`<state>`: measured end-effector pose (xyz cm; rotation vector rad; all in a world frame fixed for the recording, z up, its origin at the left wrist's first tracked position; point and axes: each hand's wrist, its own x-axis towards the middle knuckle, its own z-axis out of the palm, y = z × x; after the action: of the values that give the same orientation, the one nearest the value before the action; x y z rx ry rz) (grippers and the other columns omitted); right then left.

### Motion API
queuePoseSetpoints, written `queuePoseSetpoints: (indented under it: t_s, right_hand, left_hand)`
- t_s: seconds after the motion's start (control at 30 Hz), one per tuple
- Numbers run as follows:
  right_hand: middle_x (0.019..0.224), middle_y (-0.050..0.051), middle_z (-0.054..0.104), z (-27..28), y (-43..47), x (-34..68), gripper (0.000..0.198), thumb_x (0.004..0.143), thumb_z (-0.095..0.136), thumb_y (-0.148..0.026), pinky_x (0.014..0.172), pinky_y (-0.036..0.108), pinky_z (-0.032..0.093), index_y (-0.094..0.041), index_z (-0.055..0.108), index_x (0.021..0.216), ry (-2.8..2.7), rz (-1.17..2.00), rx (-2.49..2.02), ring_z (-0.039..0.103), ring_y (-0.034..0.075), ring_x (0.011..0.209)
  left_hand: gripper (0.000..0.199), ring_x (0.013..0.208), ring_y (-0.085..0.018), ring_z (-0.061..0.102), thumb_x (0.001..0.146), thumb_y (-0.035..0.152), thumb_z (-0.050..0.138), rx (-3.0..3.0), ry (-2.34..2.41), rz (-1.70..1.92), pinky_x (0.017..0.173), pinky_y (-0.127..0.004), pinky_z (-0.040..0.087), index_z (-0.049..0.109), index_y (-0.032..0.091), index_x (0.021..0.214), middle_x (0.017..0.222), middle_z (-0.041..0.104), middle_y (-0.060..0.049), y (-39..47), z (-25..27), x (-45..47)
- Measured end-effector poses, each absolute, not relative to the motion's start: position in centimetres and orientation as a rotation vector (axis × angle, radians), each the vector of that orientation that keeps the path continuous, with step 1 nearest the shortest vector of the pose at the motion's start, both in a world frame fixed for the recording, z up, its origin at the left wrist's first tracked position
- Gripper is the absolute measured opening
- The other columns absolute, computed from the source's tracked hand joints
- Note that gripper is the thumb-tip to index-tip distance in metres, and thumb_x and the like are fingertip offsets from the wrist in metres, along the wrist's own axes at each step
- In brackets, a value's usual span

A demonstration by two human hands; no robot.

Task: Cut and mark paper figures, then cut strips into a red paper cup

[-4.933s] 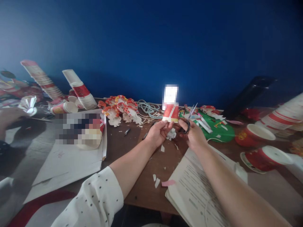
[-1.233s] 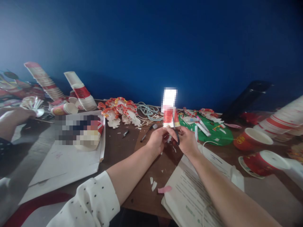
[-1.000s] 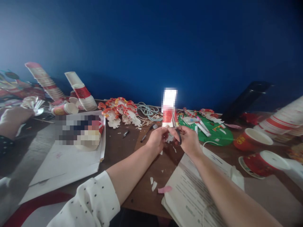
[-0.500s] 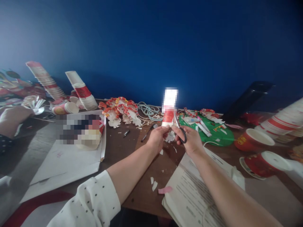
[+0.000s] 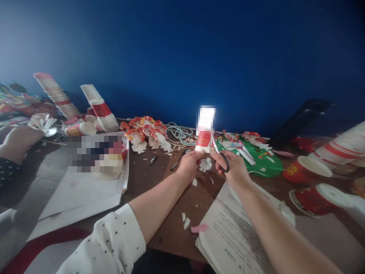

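Observation:
My left hand [image 5: 189, 166] is closed, its fingertips pinching the lower edge of a red and white paper cup [image 5: 203, 139]. My right hand [image 5: 234, 167] is closed around the black handles of a pair of scissors [image 5: 225, 161]. The blades point up and away, along the right side of the cup; whether they touch it I cannot tell. White cut paper scraps [image 5: 205, 164] lie on the table between and below my hands. A bright blurred patch stands just above the cup.
Stacked paper cups [image 5: 102, 115] lean at the back left. Red-orange paper crafts [image 5: 146, 131] lie near a coiled cord [image 5: 179, 132]. Right are a green sheet [image 5: 270, 169], printed papers [image 5: 228, 224] and red cups [image 5: 306, 167]. Another person's hand [image 5: 21, 137] is far left.
My right hand and the scissors have shifted slightly right, leaving a wider gap from my left hand. More of the blades shows beside the cup. My left hand stays nearly in place.

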<state>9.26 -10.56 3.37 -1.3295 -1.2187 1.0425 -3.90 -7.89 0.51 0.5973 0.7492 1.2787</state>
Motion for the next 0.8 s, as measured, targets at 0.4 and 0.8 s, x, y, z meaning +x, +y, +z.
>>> queuePoseSetpoints:
  t_s: [0.4,0.8]
  right_hand:
    - [0.05,-0.004,0.057,3.5,-10.6,8.8,0.041,0.061,0.078,-0.053,0.04,0.02,0.039,-0.019,0.059,0.071,-1.241,1.028,-1.32,0.05,0.009,0.04]
    - [0.052,-0.002,0.059,3.4,-11.3,7.3,0.042,0.061,0.075,-0.056,0.042,0.023,0.041,-0.019,0.06,0.076,-1.33,1.009,-1.371,0.052,0.012,0.044]
  left_hand:
    - [0.012,0.054,-0.007,0.053,0.078,0.021,0.063,0.407,0.67,1.202,0.051,-0.019,0.04,0.06,0.01,0.074,0.066,0.059,-0.003,-7.8,1.5,-4.4]
    - [0.013,0.054,-0.007,0.058,0.084,0.012,0.057,0.239,0.6,1.259,0.058,-0.018,0.05,0.057,0.009,0.071,0.062,0.059,-0.002,-7.5,2.1,-4.5]
